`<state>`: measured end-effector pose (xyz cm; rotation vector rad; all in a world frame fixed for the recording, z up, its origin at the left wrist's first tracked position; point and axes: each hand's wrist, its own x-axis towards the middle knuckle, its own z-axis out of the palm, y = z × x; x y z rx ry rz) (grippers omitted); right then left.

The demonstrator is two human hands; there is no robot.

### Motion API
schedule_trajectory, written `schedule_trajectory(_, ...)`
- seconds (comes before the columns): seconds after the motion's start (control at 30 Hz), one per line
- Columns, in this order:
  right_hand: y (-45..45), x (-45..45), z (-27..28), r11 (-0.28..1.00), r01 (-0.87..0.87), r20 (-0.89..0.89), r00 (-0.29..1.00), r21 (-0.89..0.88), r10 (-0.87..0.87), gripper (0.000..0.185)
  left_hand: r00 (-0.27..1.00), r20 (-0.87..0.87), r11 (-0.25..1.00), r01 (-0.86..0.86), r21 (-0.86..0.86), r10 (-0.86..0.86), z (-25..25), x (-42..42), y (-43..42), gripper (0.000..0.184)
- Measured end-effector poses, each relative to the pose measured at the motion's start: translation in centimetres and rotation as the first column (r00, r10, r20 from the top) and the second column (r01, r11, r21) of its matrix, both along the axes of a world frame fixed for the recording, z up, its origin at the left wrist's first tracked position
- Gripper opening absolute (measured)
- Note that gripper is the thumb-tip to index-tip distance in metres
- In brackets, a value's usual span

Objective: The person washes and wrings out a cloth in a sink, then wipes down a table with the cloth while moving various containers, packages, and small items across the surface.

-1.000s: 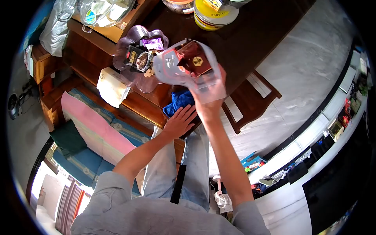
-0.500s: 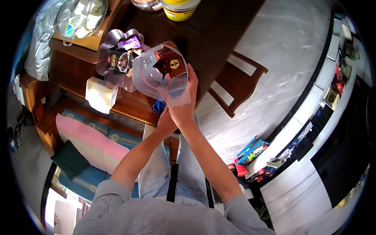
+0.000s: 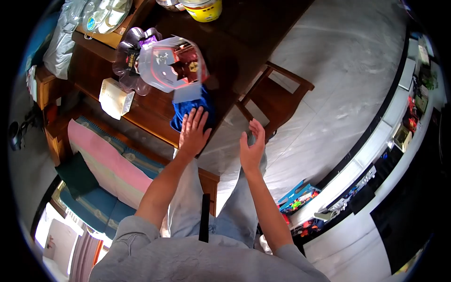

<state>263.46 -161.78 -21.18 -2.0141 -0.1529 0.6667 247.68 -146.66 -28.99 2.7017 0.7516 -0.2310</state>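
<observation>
My left hand [image 3: 192, 134] lies with fingers spread on a blue cloth [image 3: 195, 109] at the corner of the dark wooden table [image 3: 244, 42]. Just beyond the cloth stands a clear plastic box [image 3: 159, 70] with a dark red piece showing inside it; its near flap reaches over part of the cloth. Off the table edge, my right hand [image 3: 252, 146] hangs in the air, fingers loosely curved and apart, holding nothing. A clear, petal-shaped tray [image 3: 123, 66] of wrapped snacks sits to the left of the box, partly hidden by it.
A cream-coloured box [image 3: 115, 98] stands near the table's left edge. At the back are a yellow tub [image 3: 204, 10] and a lidded clear container [image 3: 107, 16]. A wooden chair [image 3: 277, 96] stands right of the table, and a sofa [image 3: 101, 188] is at lower left.
The clear plastic box has left my hands and now stands on the table, further left. My left hand has moved onto the blue cloth; my right hand has drawn back to the right.
</observation>
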Motion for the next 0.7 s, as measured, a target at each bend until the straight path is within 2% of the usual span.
schedule_trajectory(0.07, -2.1, 2.0, -0.4, 0.998, -0.01, 0.021, 1.0, 0.058, 0.009, 0.046, 0.999, -0.004, 0.999, -0.046, -0.004, 0.046, 0.4, 0.6, -0.5, 0.071)
schedule_trajectory(0.13, -5.6, 3.5, 0.2, 0.992, -0.105, -0.044, 0.993, 0.072, 0.108, 0.043, 0.98, 0.084, 0.981, -0.184, 0.055, 0.179, 0.3, 2.2, -2.2, 0.072)
schedule_trajectory(0.2, -8.1, 5.6, -0.1, 0.965, -0.261, 0.065, 0.964, 0.034, 0.258, 0.035, 0.932, 0.108, 0.928, -0.357, 0.104, 0.347, -1.6, 4.5, -4.4, 0.073)
schedule_trajectory(0.27, -8.9, 7.4, 0.5, 0.942, -0.329, 0.091, 0.942, 0.059, 0.323, 0.03, 0.874, 0.095, 0.87, -0.484, 0.09, 0.476, -0.6, 7.0, -5.6, 0.074)
schedule_trajectory(0.33, -8.2, 9.1, 0.4, 0.919, -0.375, 0.098, 0.926, 0.119, 0.365, 0.026, 0.847, 0.126, 0.843, -0.528, 0.103, 0.516, -1.1, 7.3, -5.4, 0.077)
schedule_trajectory(0.4, -8.1, 9.9, 0.1, 0.9, -0.419, 0.069, 0.908, 0.122, 0.414, 0.025, 0.856, 0.16, 0.868, -0.495, -0.023, 0.492, 0.0, 7.2, -5.4, 0.082)
schedule_trajectory(0.47, -6.0, 10.3, 0.3, 0.87, -0.473, 0.055, 0.881, 0.139, 0.47, 0.026, 0.86, 0.155, 0.87, -0.493, 0.005, 0.487, -0.1, 7.0, -5.4, 0.088)
schedule_trajectory(0.57, -2.0, 10.3, 0.7, 0.78, -0.588, 0.058, 0.805, 0.215, 0.591, 0.025, 0.843, 0.089, 0.847, -0.525, -0.077, 0.531, 0.6, 7.1, -5.3, 0.089)
schedule_trajectory(0.67, 1.0, 10.3, 1.2, 0.72, -0.641, -0.004, 0.746, 0.266, 0.666, 0.022, 0.804, 0.153, 0.819, -0.567, -0.088, 0.574, -0.1, 7.4, -5.7, 0.087)
schedule_trajectory(0.7, 1.8, 10.3, 1.3, 0.715, -0.665, -0.036, 0.726, 0.217, 0.687, 0.021, 0.786, 0.16, 0.802, -0.59, -0.095, 0.597, -0.4, 7.8, -6.0, 0.089)
